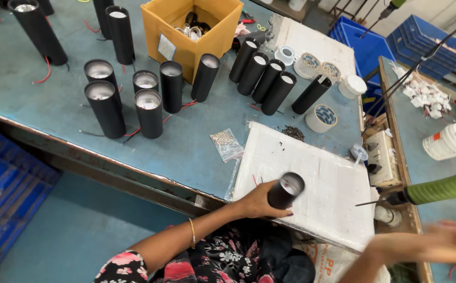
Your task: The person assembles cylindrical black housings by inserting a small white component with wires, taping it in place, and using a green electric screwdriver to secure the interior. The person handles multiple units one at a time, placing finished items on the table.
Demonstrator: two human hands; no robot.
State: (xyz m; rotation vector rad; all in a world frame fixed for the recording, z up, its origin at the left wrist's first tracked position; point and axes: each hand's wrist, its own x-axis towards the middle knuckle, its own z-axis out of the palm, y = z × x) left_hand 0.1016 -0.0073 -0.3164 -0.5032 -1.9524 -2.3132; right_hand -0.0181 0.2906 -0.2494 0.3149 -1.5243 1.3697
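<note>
Holding a black tube (285,191) upright on the white pad (312,178) in the left hand (256,202), right hand (448,242) blurred, grip unclear, near the green screwdriver (440,188).

Bench clutter around the white pad

A cardboard box (191,29) sits at twelve o'clock, black tubes (128,99) stand at ten, tape rolls (321,118) at two, blue crates (395,42) beyond the blue bench (44,84).

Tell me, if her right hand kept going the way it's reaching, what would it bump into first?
The right hand is blurred, reaching rightward along the table's near edge. The green-handled tool hangs just above that line and looks the likeliest first contact, though depth is unclear. The left hand holds a black cylinder.
</note>
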